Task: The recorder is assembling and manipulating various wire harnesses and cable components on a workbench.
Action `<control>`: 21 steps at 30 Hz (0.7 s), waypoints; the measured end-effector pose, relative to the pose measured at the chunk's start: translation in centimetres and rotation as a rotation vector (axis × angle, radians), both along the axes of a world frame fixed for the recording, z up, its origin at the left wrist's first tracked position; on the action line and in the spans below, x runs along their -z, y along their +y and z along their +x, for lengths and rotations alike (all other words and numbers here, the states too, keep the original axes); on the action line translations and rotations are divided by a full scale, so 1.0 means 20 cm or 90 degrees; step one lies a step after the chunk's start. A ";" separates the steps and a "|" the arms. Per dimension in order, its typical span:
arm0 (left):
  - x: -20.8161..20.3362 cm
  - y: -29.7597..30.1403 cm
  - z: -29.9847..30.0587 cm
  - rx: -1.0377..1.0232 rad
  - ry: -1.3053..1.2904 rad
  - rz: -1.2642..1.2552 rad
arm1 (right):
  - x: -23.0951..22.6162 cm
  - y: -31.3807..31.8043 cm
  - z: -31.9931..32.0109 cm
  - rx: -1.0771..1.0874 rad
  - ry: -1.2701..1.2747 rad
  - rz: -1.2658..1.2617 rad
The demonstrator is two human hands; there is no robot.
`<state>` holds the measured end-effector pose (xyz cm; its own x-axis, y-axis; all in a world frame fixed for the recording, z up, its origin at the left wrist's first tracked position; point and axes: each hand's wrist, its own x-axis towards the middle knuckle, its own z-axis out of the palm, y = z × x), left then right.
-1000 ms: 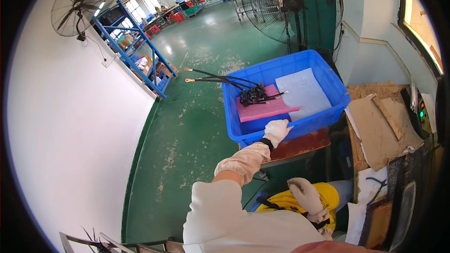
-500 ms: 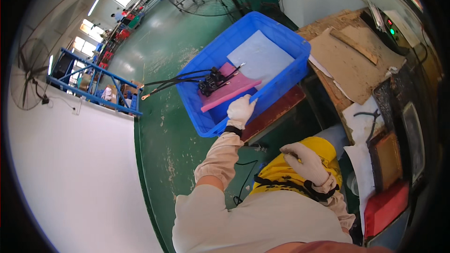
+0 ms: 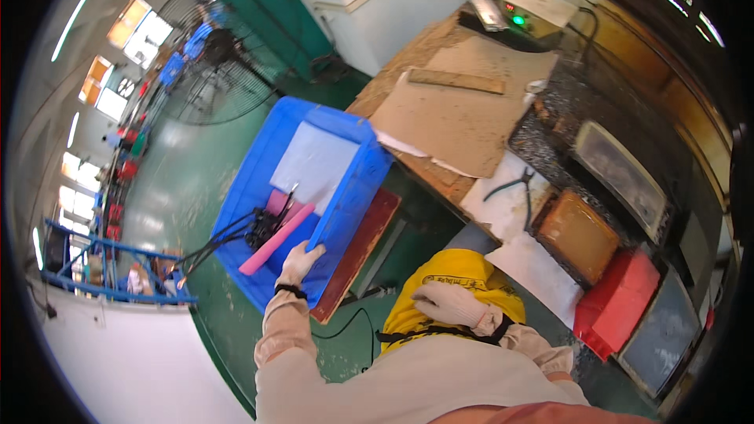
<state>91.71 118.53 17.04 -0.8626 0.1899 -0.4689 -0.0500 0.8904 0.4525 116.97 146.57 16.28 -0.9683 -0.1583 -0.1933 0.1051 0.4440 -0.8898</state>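
Observation:
My gloved left hand (image 3: pixel 298 263) reaches forward, its fingers closed over the near rim of a blue plastic bin (image 3: pixel 349 204). Inside the bin lie a pink foam sheet (image 3: pixel 276 239) with a rolled-looking edge and a flat whitish sheet (image 3: pixel 314 159). Black cables (image 3: pixel 263 228) with dark connectors rest on the pink foam, and their long ends hang out over the bin's left side. My gloved right hand (image 3: pixel 452 302) lies against the yellow apron (image 3: pixel 424 283) at my lap, fingers stretched out and holding nothing.
The bin sits on a red-brown stand (image 3: pixel 361 251). On the bench at right are cardboard (image 3: pixel 463 118), a wooden strip (image 3: pixel 455 81), pliers (image 3: pixel 510 184), an amber-filled tray (image 3: pixel 577 235), a red bin (image 3: pixel 616 302) and a device with a green light (image 3: pixel 530 20). A large fan (image 3: pixel 212 94) stands beyond.
The view has turned right, so the blue bin appears farther left and more of the bench shows. My left hand stays at the bin's rim; my right hand remains by the apron.

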 end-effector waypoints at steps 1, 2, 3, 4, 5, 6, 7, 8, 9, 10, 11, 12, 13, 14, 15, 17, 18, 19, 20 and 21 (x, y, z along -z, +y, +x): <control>0.01 -0.01 0.00 -0.011 -0.018 0.037 | 0.00 0.01 0.00 0.003 0.009 0.004; 0.03 -0.03 -0.02 -0.022 -0.038 0.071 | 0.01 0.02 0.00 0.026 0.006 0.007; 0.04 -0.04 -0.03 -0.028 -0.045 0.066 | 0.02 0.03 0.01 0.020 -0.001 0.024; 0.05 -0.05 -0.04 -0.013 -0.037 0.063 | 0.04 0.04 0.01 0.012 -0.008 0.038; 0.07 -0.07 -0.04 -0.010 -0.023 0.053 | 0.07 0.04 0.00 0.022 -0.007 0.037; 0.09 -0.09 -0.05 -0.010 -0.009 0.042 | 0.10 0.04 0.01 0.031 0.003 0.016; 0.11 -0.10 -0.07 0.008 -0.003 0.040 | 0.12 0.05 0.01 0.038 0.014 -0.006; 0.10 -0.06 -0.07 0.014 -0.006 0.035 | 0.13 0.04 0.01 0.044 0.011 -0.011; 0.07 -0.01 -0.06 0.024 0.048 -0.020 | 0.14 0.04 0.01 0.054 0.008 -0.009; 0.06 0.01 -0.05 0.034 0.101 -0.076 | 0.15 0.03 0.01 0.063 0.005 -0.007; 0.09 0.00 -0.04 0.025 0.158 -0.095 | 0.15 0.01 0.01 0.056 0.007 0.003; 0.07 0.02 0.00 0.024 0.155 -0.100 | 0.15 0.00 0.01 0.054 0.005 -0.002; 0.05 0.06 0.04 0.066 0.301 -0.155 | 0.15 -0.01 0.00 0.045 0.014 0.005; 0.03 0.07 0.06 0.106 0.450 -0.207 | 0.15 -0.02 -0.02 0.034 0.027 0.015; 0.04 0.05 0.06 0.103 0.451 -0.210 | 0.17 -0.03 -0.03 0.025 0.029 0.007; 0.06 0.01 0.03 0.124 0.521 -0.205 | 0.17 -0.03 -0.04 0.029 0.013 -0.030; 0.07 -0.04 0.02 0.122 0.523 -0.208 | 0.15 -0.04 -0.05 0.033 -0.006 -0.069; 0.08 -0.09 -0.01 0.119 0.422 -0.196 | 0.11 -0.02 -0.07 0.028 -0.081 -0.129; 0.09 -0.11 -0.03 0.120 0.319 -0.181 | 0.14 -0.01 -0.07 0.030 -0.081 -0.130; 0.06 -0.09 -0.04 0.103 0.239 -0.171 | 0.18 0.01 -0.07 0.092 -0.144 -0.289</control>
